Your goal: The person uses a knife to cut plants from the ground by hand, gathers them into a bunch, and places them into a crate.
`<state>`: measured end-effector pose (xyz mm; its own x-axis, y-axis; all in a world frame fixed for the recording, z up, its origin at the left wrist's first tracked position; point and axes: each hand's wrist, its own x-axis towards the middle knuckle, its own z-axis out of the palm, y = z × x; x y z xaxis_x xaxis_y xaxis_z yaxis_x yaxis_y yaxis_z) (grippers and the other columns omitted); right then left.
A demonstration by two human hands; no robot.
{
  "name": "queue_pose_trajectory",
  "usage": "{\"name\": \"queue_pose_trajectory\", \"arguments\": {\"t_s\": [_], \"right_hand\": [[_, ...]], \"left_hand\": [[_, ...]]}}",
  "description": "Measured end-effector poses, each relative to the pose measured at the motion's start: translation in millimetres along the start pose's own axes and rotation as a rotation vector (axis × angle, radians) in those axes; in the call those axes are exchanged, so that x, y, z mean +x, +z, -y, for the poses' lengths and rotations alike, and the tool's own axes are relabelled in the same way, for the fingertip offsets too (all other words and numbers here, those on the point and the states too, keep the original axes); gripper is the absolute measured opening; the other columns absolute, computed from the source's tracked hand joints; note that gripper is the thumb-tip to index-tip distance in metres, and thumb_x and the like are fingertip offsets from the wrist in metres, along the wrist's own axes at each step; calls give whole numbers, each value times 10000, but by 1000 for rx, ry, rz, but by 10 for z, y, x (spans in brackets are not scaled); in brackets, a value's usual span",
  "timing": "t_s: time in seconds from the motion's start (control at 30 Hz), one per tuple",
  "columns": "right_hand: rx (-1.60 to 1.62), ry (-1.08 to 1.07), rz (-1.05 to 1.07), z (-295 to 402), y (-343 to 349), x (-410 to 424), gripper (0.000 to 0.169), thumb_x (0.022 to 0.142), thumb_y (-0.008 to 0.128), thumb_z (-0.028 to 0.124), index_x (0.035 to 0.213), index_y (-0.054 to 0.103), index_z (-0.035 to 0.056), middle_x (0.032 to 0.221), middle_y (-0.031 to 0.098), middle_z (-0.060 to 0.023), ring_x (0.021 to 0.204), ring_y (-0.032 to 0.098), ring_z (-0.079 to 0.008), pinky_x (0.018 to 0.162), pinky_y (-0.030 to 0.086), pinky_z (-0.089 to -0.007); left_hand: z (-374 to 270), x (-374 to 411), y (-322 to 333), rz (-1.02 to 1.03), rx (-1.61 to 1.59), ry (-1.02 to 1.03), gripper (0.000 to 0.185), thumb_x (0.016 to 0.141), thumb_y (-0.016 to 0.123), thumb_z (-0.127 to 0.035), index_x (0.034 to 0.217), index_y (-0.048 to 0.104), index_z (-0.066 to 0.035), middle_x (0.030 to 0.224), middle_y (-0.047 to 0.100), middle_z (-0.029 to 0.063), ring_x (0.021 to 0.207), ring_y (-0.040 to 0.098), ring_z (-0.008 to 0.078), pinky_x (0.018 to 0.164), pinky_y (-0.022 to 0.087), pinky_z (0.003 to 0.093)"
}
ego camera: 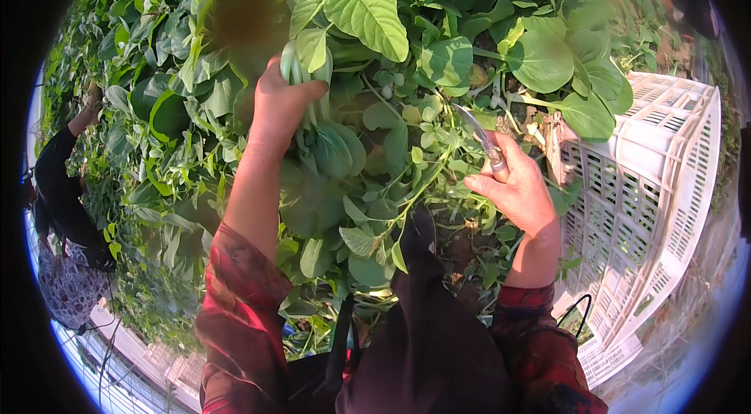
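My left hand is closed around the pale green stalks of a leafy green plant, whose rounded leaves hang below the wrist side of the fist. In my right hand is the handle of a small knife with a curved metal blade. The blade points up and left, over low weeds between the two hands. Broad-leaved greens grow above and around both hands. A taller weed with veined leaves stands over the left fist and partly covers the stalks.
A white slatted plastic crate lies tipped on its side at the right. Another person in dark clothing bends over the plants at the far left. More pale crates show at lower left. My dark-clothed leg is below the hands.
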<state>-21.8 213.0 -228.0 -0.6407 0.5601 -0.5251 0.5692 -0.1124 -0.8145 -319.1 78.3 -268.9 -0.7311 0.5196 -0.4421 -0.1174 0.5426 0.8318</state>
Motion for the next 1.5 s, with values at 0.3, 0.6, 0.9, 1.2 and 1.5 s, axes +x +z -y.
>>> {"name": "queue_pose_trajectory", "arguments": {"t_s": [0.3, 0.6, 0.9, 1.2, 1.5], "right_hand": [[-243, -168, 34, -77, 942, 969, 330, 939, 501, 299, 1144, 506, 40, 949, 655, -189, 842, 635, -367, 741, 492, -420], [-184, 150, 126, -354, 987, 1554, 286, 911, 534, 317, 988, 504, 43, 700, 527, -64, 470, 498, -178, 394, 400, -304], [-113, 265, 164, -401, 991, 1662, 456, 880, 514, 417, 1184, 508, 77, 729, 542, -68, 466, 490, -169, 427, 445, -317], [-109, 277, 304, -300, 942, 1934, 216, 940, 517, 250, 886, 428, 61, 614, 420, -14, 428, 395, -113, 348, 325, -286], [-78, 445, 437, -355, 970, 2083, 237, 932, 494, 337, 913, 462, 103, 625, 405, -17, 507, 401, -136, 438, 328, -295]], "left_hand": [[153, -433, 178, -63, 119, 35, 492, 643, 728, -152, 1062, 568, 50, 872, 643, 92, 767, 607, 158, 731, 495, 297], [283, -195, -132, -17, -223, -284, 364, 648, 745, -141, 963, 645, 12, 867, 669, 104, 751, 635, 178, 721, 518, 316], [273, -276, -81, -57, -211, -184, 424, 645, 740, -125, 1034, 632, 3, 914, 671, 106, 772, 637, 186, 736, 523, 324], [389, -275, -2, -101, -179, -183, 398, 683, 706, -65, 1057, 598, 19, 876, 659, 115, 707, 641, 204, 659, 536, 326], [579, -276, -51, -84, -267, -206, 373, 687, 682, -45, 1038, 591, 42, 854, 667, 156, 719, 659, 249, 658, 557, 358]]}}
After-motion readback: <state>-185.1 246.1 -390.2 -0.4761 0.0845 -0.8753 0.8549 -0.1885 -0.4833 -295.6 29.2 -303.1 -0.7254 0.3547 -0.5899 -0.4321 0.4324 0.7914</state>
